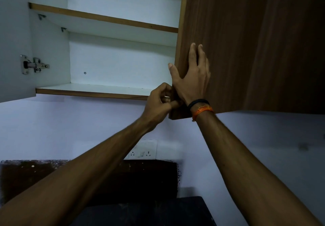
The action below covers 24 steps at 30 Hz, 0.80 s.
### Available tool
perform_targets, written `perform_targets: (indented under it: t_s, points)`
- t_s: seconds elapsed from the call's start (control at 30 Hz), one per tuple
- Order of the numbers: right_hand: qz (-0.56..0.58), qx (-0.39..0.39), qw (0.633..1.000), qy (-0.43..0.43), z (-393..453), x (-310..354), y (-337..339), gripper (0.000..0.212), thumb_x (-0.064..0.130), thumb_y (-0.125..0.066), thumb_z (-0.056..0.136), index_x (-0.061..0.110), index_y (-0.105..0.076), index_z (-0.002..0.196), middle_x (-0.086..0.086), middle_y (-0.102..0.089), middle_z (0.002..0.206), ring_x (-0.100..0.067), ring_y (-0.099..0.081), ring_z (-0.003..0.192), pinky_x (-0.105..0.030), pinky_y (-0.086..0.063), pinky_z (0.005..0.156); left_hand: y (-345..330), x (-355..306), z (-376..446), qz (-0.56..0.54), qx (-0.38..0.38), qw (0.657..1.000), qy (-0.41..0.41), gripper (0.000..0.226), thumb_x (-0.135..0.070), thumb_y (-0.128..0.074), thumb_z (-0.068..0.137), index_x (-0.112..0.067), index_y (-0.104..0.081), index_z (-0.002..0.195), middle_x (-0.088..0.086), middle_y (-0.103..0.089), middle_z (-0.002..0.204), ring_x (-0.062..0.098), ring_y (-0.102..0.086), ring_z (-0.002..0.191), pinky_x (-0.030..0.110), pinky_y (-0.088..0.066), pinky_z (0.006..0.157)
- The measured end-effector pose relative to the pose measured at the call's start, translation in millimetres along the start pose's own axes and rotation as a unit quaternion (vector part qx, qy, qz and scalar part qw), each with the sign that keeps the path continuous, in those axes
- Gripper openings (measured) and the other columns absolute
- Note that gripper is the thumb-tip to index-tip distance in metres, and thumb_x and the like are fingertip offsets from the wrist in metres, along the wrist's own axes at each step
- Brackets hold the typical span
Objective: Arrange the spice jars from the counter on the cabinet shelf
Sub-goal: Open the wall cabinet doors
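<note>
Pinched between thumb and curled fingers of the left hand was something small and pale at the lower corner of the wooden cabinet door, probably its handle or catch; what exactly was held could not be told. The right hand was laid flat on the door just above that corner, thumb hooked round the door's edge and fingers spread on its face, gripping nothing but the panel. A black band and an orange thread were worn at that wrist.

Left of the door, the lower shelf and the upper shelf were seen bare, and a hinge was fixed on the side wall beyond them. No spice jars were visible; the dark counter far below the door was too dim to be read.

Judged from this, the door was being handled so the shelves could be reached. It would best be swung steadily, with the thumb kept clear of the closing edge.
</note>
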State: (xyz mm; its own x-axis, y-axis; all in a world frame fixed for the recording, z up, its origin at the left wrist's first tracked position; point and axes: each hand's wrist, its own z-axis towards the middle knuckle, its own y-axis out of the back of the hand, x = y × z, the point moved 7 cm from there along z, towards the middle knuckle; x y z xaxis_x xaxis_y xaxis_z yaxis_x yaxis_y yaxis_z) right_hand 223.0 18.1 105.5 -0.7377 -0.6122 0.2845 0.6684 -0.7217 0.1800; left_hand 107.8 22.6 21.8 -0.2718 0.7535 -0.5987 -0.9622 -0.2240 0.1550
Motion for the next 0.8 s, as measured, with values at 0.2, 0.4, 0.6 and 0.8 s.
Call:
perform_targets:
  t_s: [0.2,0.4,0.6,0.8]
  points:
    - [-0.023,-0.014,1.000,-0.014,-4.5,0.9,45.7,0.090,0.037,-0.067,0.081,0.015,-0.021,0.155,-0.011,-0.024,0.160,-0.028,-0.027,0.146,-0.050,-0.028,0.115,-25.3,-34.1,-19.9,-0.018,0.010,0.999,-0.046,0.035,-0.022,-0.072,0.078,-0.001,-0.060,0.104,0.009,-0.071,0.093,0.021,-0.069,0.085,0.034,-0.061,0.081]
    - [-0.040,-0.067,0.997,0.000,-18.2,-3.1,112.2,0.083,0.031,-0.066,0.082,0.016,-0.028,0.154,-0.009,-0.047,0.149,-0.022,-0.064,0.113,-0.037,-0.049,0.102,-67.2,-67.3,-39.9,-0.047,0.041,0.991,-0.116,0.027,-0.018,-0.075,0.083,-0.011,-0.061,0.105,-0.007,-0.069,0.098,0.012,-0.068,0.094,0.031,-0.059,0.087]
    - [-0.073,-0.107,0.992,0.007,-32.4,-14.8,168.3,0.071,0.023,-0.063,0.088,0.015,-0.033,0.151,-0.008,-0.071,0.114,-0.017,-0.069,0.085,-0.032,-0.057,0.089,-119.4,-88.3,-61.3,-0.089,0.055,0.982,-0.156,0.059,-0.032,-0.072,0.083,-0.005,-0.056,0.133,-0.001,-0.066,0.125,0.010,-0.063,0.117,0.031,-0.053,0.102]
    - [-0.091,-0.126,0.988,-0.005,-37.3,-41.6,216.9,0.066,0.017,-0.062,0.091,0.010,-0.035,0.150,0.004,-0.059,0.078,-0.011,-0.057,0.066,-0.030,-0.058,0.075,-177.9,-103.1,-70.5,-0.084,0.112,0.970,-0.198,0.088,-0.031,-0.078,0.080,0.001,-0.036,0.151,0.011,-0.050,0.150,0.016,-0.048,0.139,0.033,-0.043,0.114]
